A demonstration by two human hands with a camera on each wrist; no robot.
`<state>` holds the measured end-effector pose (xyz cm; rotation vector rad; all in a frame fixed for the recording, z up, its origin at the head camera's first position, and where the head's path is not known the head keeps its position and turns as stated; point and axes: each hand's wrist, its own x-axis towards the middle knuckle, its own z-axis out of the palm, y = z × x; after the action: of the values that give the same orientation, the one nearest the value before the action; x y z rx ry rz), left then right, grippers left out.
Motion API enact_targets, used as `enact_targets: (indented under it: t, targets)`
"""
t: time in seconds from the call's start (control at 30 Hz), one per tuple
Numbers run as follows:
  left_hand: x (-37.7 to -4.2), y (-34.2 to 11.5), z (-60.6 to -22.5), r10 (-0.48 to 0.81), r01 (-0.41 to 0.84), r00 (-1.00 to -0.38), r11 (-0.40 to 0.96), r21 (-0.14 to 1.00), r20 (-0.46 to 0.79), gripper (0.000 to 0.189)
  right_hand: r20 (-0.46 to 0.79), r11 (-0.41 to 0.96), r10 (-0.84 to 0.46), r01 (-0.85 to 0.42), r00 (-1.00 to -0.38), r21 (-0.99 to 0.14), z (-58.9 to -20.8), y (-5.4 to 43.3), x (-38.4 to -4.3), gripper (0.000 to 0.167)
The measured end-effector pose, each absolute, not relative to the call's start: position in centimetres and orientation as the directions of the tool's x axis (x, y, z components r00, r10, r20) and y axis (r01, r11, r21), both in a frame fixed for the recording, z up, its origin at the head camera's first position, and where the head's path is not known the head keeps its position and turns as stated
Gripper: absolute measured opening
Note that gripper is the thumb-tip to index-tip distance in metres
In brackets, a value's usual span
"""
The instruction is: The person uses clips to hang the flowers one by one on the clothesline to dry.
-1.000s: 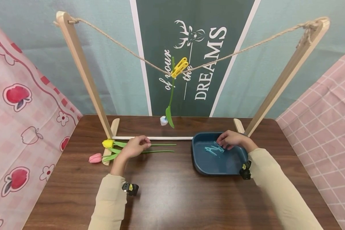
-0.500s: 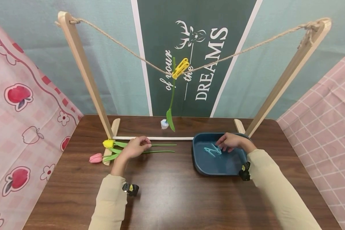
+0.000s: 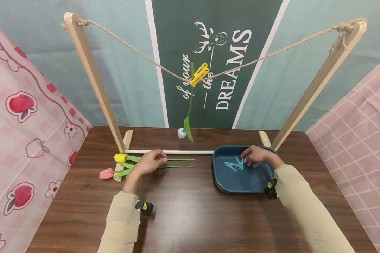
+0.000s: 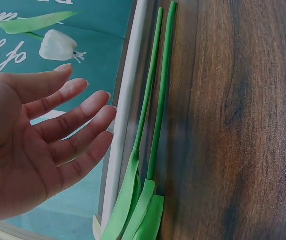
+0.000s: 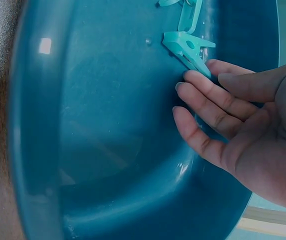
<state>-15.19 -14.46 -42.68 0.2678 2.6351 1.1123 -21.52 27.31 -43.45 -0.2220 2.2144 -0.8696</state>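
My right hand (image 3: 254, 155) reaches into the dark blue basin (image 3: 240, 188). Its fingertips are right at the end of a light blue clothespin (image 5: 187, 47), with the thumb lying a little apart from it. A second light blue clothespin (image 3: 231, 166) lies beside that one. Loosely bent and holding nothing, my left hand (image 3: 149, 162) hovers over the stems of two artificial tulips, one yellow (image 3: 119, 158) and one pink (image 3: 106, 173). A yellow clothespin (image 3: 198, 74) clips a white tulip (image 3: 182, 133) upside down to the rope (image 3: 139, 53).
The rope sags between two wooden posts (image 3: 93, 80), which stand on feet joined by a white rod (image 3: 190, 152) along the back of the brown table (image 3: 190, 218). Behind hangs a printed cloth (image 3: 180, 21). Pink curtains (image 3: 16, 140) flank both sides.
My right fingers shift slightly among the light blue clothespins, which now lie a little further apart in the basin. The hanging tulip sways slightly. My left hand stays in place.
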Motion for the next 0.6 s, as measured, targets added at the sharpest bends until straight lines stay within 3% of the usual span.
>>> enact_targets:
  t: [0.6]
  targets:
    - [-14.97, -14.47, -42.98, 0.275, 0.083, -0.949, 0.69, 0.719, -0.155, 0.01, -0.589, 0.749, -0.337, 0.17, -0.735, -0.641, -44.02, 28.08, -21.3, 0.024]
